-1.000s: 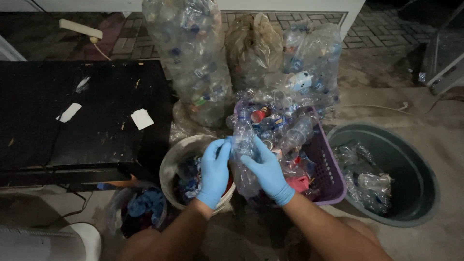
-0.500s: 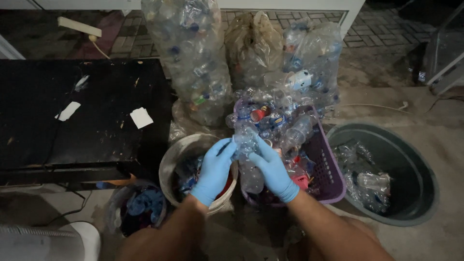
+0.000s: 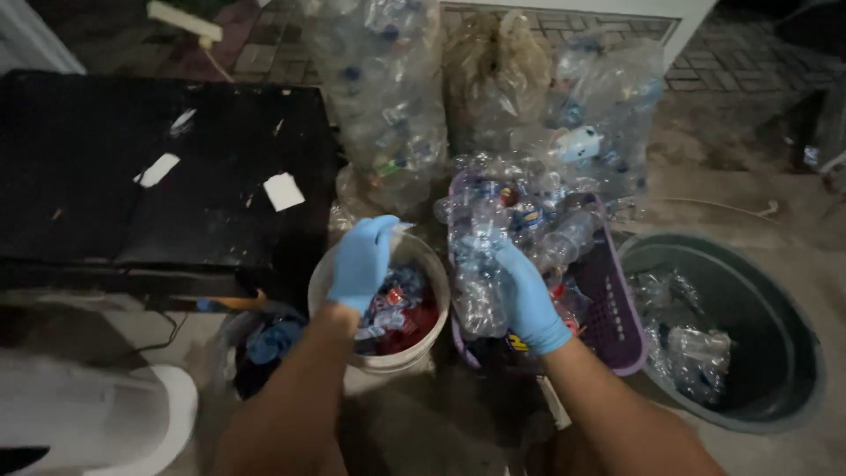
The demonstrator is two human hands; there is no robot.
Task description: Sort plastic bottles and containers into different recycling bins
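Gripping a clear crushed plastic bottle with fingers wrapped around its side, the gloved right hand is held over the purple basket, which is heaped with more clear bottles. The gloved left hand is held above the white bucket, fingers curled loosely downward; whether anything is pinched cannot be told, while red and blue scraps of label are seen inside the bucket. A few crumpled bottles are contained in the dark round bin at right, and tall clear sacks packed with bottles are stood behind.
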